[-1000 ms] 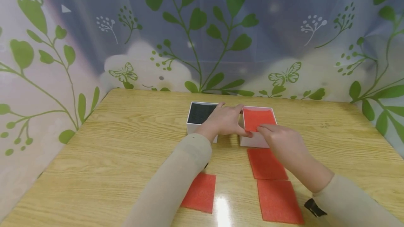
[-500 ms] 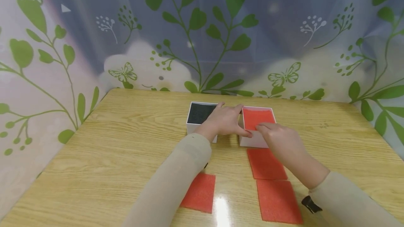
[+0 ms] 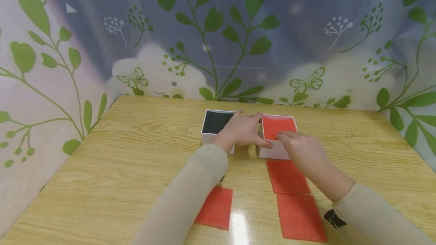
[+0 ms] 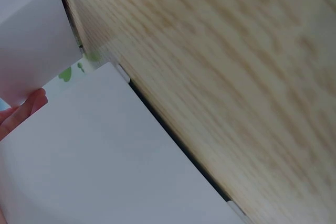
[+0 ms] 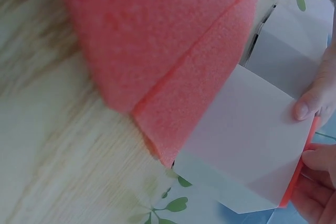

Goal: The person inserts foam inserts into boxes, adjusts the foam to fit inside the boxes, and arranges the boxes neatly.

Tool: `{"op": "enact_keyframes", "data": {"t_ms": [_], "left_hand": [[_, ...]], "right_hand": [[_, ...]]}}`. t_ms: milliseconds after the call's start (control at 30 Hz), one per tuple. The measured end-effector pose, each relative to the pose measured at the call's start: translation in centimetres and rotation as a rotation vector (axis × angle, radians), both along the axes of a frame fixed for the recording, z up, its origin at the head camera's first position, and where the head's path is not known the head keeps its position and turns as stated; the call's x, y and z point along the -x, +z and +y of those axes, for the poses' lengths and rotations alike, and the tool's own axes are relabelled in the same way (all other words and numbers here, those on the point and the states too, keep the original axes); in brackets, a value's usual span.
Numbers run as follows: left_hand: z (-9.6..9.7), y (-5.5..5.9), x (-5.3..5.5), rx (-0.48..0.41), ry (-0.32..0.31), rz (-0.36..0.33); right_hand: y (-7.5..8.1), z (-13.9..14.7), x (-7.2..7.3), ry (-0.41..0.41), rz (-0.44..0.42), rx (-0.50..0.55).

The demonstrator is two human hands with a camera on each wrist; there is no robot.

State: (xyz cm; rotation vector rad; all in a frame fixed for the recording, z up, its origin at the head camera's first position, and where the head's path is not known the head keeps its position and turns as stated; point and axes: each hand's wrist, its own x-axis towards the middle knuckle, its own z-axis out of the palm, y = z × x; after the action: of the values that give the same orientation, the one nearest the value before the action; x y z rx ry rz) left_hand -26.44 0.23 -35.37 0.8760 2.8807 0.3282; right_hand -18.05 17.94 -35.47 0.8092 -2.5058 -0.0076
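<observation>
Two white boxes stand side by side in the head view. Dark felt fills the top of the left box; the right box has a red felt square at its mouth. My left hand holds the right box by its left side, its thumb against the front wall near the rim. With curled fingers, my right hand pinches the near edge of the red felt square at the front rim. The left wrist view shows the boxes' white walls and a fingertip touching one.
Two more red felt squares, a farther one and a nearer one, lie in front of the right box. Another red felt square is partly under the left forearm. A patterned curtain hangs behind the wooden table.
My right hand has shifted very slightly left along the box's front rim, and its forearm has moved a little with it. The left hand and the boxes stay put.
</observation>
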Motion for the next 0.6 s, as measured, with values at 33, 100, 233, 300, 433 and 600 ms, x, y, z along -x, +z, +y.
{"op": "enact_keyframes", "data": {"t_ms": [33, 100, 233, 300, 433, 600], "left_hand": [[0.0, 0.0, 0.0, 0.001, 0.001, 0.000], [0.0, 0.0, 0.0, 0.001, 0.003, -0.001], [0.0, -0.2, 0.1, 0.007, 0.009, -0.002], [0.1, -0.3, 0.1, 0.010, 0.010, -0.004], [0.1, -0.3, 0.1, 0.014, 0.009, -0.005], [0.1, -0.2, 0.1, 0.025, 0.009, 0.001]], "right_hand": [[0.0, 0.0, 0.0, -0.005, -0.007, 0.000], [0.1, 0.0, -0.1, -0.014, -0.022, -0.004], [0.2, 0.1, -0.3, -0.019, -0.049, -0.037], [0.2, 0.2, -0.5, -0.009, -0.053, -0.044], [0.0, 0.6, -1.1, 0.026, -0.021, -0.007], [-0.2, 0.9, -1.8, 0.029, 0.012, 0.033]]}}
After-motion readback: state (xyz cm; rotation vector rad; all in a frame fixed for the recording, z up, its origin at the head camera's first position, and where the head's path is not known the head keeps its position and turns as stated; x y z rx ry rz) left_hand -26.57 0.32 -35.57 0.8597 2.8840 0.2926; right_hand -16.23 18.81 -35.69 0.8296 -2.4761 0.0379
